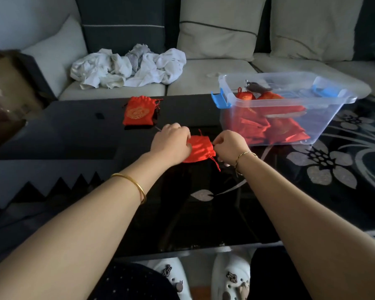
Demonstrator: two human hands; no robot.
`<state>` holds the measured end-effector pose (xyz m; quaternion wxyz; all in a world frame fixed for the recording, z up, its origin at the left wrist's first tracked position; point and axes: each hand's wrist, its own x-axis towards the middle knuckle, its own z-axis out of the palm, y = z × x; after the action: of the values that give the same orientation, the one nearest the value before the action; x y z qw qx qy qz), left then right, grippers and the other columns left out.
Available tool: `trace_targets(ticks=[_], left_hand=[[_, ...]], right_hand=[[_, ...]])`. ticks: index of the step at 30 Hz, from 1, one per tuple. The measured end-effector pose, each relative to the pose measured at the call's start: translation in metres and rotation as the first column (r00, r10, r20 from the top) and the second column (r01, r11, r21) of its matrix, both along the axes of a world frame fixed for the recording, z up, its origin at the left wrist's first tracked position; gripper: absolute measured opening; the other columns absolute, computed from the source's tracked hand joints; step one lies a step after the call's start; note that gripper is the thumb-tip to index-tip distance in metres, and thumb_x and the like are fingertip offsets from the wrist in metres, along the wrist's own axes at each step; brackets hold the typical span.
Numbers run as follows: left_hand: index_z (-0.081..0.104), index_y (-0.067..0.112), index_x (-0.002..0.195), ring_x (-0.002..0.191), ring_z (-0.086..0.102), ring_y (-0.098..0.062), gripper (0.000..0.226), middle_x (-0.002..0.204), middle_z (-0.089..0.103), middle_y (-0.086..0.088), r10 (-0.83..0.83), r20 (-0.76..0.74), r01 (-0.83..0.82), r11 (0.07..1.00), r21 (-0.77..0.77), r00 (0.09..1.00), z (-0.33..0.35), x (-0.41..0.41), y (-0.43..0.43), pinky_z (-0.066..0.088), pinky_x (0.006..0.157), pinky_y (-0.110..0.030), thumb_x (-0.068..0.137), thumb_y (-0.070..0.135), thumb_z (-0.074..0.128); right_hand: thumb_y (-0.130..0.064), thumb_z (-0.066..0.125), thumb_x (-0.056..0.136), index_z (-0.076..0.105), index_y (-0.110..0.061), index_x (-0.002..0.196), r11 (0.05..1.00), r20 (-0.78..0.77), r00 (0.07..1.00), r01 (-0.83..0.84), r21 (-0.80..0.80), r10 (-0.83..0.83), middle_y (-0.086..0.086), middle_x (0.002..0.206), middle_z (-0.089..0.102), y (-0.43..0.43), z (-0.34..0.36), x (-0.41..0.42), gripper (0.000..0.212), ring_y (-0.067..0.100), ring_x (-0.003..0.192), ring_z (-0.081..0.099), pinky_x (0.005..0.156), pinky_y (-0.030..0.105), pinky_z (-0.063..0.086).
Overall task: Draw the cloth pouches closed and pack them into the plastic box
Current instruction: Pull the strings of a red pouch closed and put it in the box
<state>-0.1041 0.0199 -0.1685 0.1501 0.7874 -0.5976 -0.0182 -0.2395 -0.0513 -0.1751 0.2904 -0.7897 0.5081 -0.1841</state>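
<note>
A red cloth pouch (199, 148) lies on the black glass table (95, 135) between my hands. My left hand (171, 144) grips its left side with curled fingers. My right hand (231, 146) pinches the pouch's red drawstring at its gathered right end; a loose cord end trails below. A second red pouch (139, 113) with a gold emblem lies flat farther back on the left, apart from both hands. The clear plastic box (333, 118) with blue latches stands at the right and holds several red pouches (268, 124).
A sofa with cushions runs behind the table, and a heap of white cloth (128, 68) lies on its seat. A small dark object (99, 115) sits on the table left of the far pouch. White floral patterns mark the table's right part. My shoes show below the near edge.
</note>
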Motion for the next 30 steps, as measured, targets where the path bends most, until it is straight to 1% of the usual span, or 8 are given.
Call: trace_targets(ticks=[4, 7, 10, 15, 18, 22, 26, 30], left_hand=[[0.039, 0.014, 0.139, 0.136, 0.03, -0.029, 0.048, 0.148, 0.034, -0.006, 0.054, 0.056, -0.064, 0.977, 0.201, 0.997, -0.008, 0.001, -0.002, 0.031, 0.103, -0.047, 0.097, 0.038, 0.042], [0.04, 0.014, 0.137, 0.13, 0.039, -0.03, 0.046, 0.141, 0.043, -0.009, 0.113, 0.129, -0.138, 0.969, 0.206, 0.985, -0.015, -0.008, 0.001, 0.034, 0.099, -0.044, 0.097, 0.039, 0.041], [0.043, 0.012, 0.132, 0.119, 0.05, -0.031, 0.048, 0.132, 0.05, -0.011, 0.208, 0.105, -0.23, 0.931, 0.285, 0.972, -0.009, -0.019, 0.006, 0.039, 0.09, -0.04, 0.094, 0.042, 0.049], [0.046, 0.002, 0.127, 0.107, 0.06, -0.03, 0.062, 0.12, 0.058, -0.015, 0.38, -0.193, -0.286, 0.878, 0.385, 0.905, -0.008, -0.027, 0.02, 0.048, 0.084, -0.037, 0.08, 0.033, 0.072], [0.062, 0.004, 0.113, 0.096, 0.063, -0.027, 0.044, 0.107, 0.066, -0.013, 0.379, -0.483, -0.243, 0.915, 0.321, 0.789, -0.006, -0.02, 0.026, 0.049, 0.076, -0.036, 0.077, 0.026, 0.075], [0.066, 0.016, 0.099, 0.067, 0.052, -0.01, 0.013, 0.09, 0.065, -0.002, 0.185, -0.783, -0.184, 0.979, 0.092, 0.593, 0.007, -0.021, 0.035, 0.038, 0.058, -0.024, 0.086, 0.016, 0.065], [0.063, 0.018, 0.091, 0.066, 0.049, -0.008, 0.006, 0.08, 0.061, 0.005, 0.011, -0.885, -0.222, 0.969, -0.104, 0.466, 0.017, -0.019, 0.042, 0.04, 0.062, -0.024, 0.088, 0.013, 0.063], [0.063, 0.017, 0.098, 0.063, 0.046, -0.006, 0.012, 0.075, 0.056, 0.006, -0.113, -0.949, -0.188, 0.967, -0.173, 0.294, 0.026, -0.025, 0.041, 0.038, 0.058, -0.021, 0.087, 0.014, 0.065]], right_hand=[[0.001, 0.043, 0.08, 0.064, 0.009, 0.093, 0.997, 0.029, 1.0, 0.006, 0.075, -0.008, 0.021, 0.073, 0.06, 0.0, -0.004, -0.01, 0.026, 0.041, 0.075, 0.065, 0.072, 0.047, 0.055], [0.001, 0.045, 0.08, 0.061, 0.004, 0.079, 0.989, -0.014, 1.0, -0.02, 0.144, 0.022, 0.02, 0.068, 0.058, 0.003, -0.011, -0.014, 0.017, 0.041, 0.075, 0.068, 0.067, 0.045, 0.056], [-0.005, 0.052, 0.083, 0.06, -0.003, 0.097, 0.979, -0.026, 0.998, -0.059, 0.195, 0.065, 0.019, 0.077, 0.057, 0.007, -0.013, -0.018, 0.016, 0.033, 0.069, 0.062, 0.068, 0.042, 0.055], [-0.005, 0.054, 0.085, 0.055, 0.002, 0.122, 0.974, -0.088, 0.984, -0.14, 0.176, 0.157, 0.018, 0.09, 0.061, 0.014, -0.016, -0.019, 0.039, 0.029, 0.066, 0.059, 0.066, 0.041, 0.056], [-0.009, 0.055, 0.086, 0.065, 0.001, 0.108, 0.979, -0.093, 0.984, -0.135, 0.15, 0.15, 0.015, 0.086, 0.062, 0.015, -0.015, -0.022, 0.026, 0.025, 0.063, 0.056, 0.062, 0.037, 0.055], [-0.003, 0.052, 0.088, 0.066, -0.006, 0.087, 0.963, 0.182, 0.979, -0.133, 0.234, 0.091, 0.013, 0.075, 0.06, 0.012, 0.001, -0.029, 0.015, 0.019, 0.057, 0.054, 0.047, 0.025, 0.046], [-0.006, 0.053, 0.091, 0.06, -0.009, 0.083, 0.972, 0.412, 0.907, -0.165, 0.168, 0.083, 0.004, 0.071, 0.061, 0.01, 0.028, -0.038, 0.012, 0.01, 0.056, 0.059, 0.046, 0.02, 0.049], [-0.006, 0.057, 0.089, 0.06, -0.01, 0.089, 0.987, 0.447, 0.881, -0.123, -0.105, 0.157, 0.001, 0.074, 0.063, 0.01, 0.046, -0.042, 0.005, 0.008, 0.056, 0.059, 0.05, 0.019, 0.053]])
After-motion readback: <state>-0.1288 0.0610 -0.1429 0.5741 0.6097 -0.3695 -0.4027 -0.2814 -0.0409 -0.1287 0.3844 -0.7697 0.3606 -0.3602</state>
